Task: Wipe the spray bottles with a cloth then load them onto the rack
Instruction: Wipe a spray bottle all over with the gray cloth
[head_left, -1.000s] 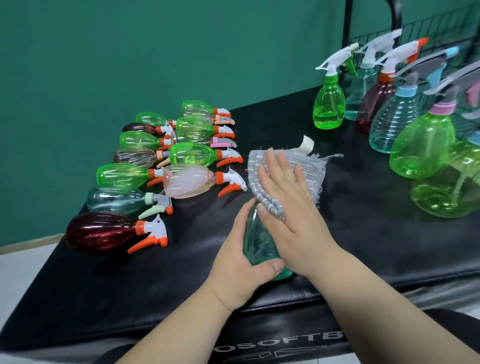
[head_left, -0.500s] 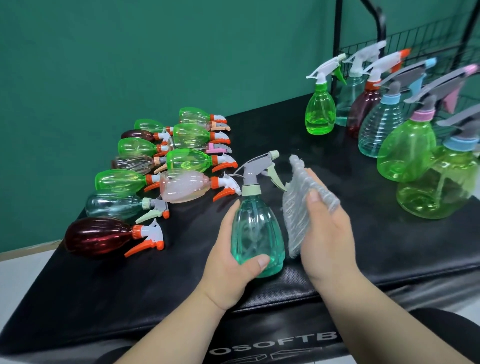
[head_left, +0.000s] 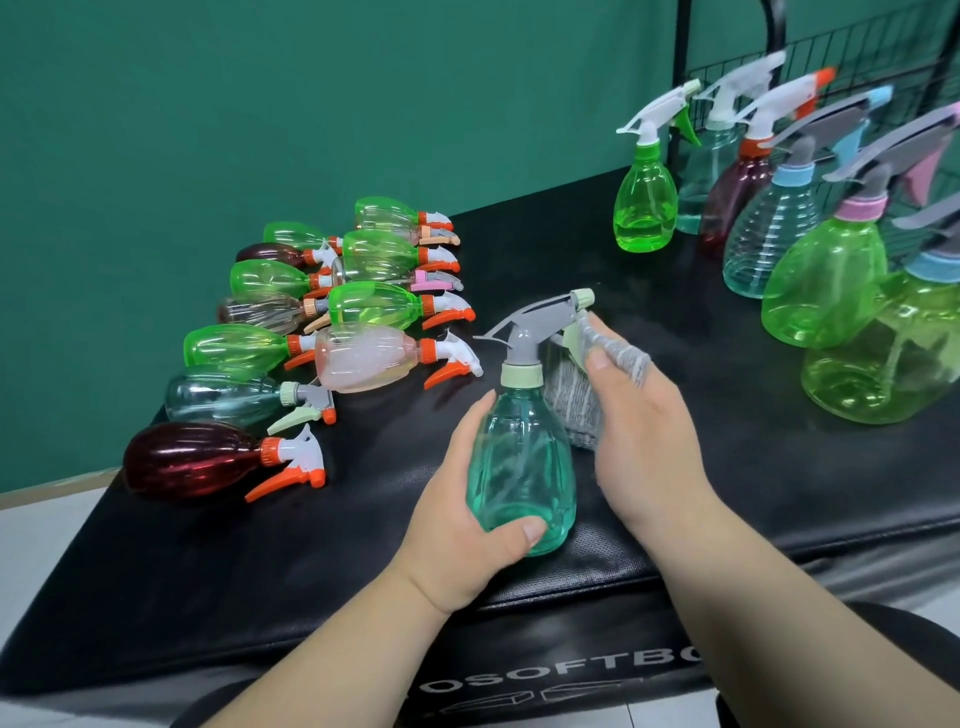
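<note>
My left hand (head_left: 457, 514) grips the body of a teal spray bottle (head_left: 519, 457) with a grey trigger head, standing upright near the front of the black padded table (head_left: 260, 561). My right hand (head_left: 644, 431) holds a grey cloth (head_left: 576, 400) against the bottle's right side, just under the trigger. Several bottles lie on their sides at the left, among them a dark red one (head_left: 192, 460) and a pink one (head_left: 366, 356). Several upright bottles stand at the right, the nearest to the middle a green one (head_left: 644, 202). Behind them rises a black wire rack (head_left: 810, 57).
A green wall backs the table. The lying bottles fill the table's left part, the upright ones its right edge. A large green bottle (head_left: 883, 353) stands closest on the right. The table's front edge runs just below my wrists.
The bottle went from lying under the cloth to standing upright in my left hand. My right hand lifted the cloth off the top and brought it to the bottle's right side near the trigger.
</note>
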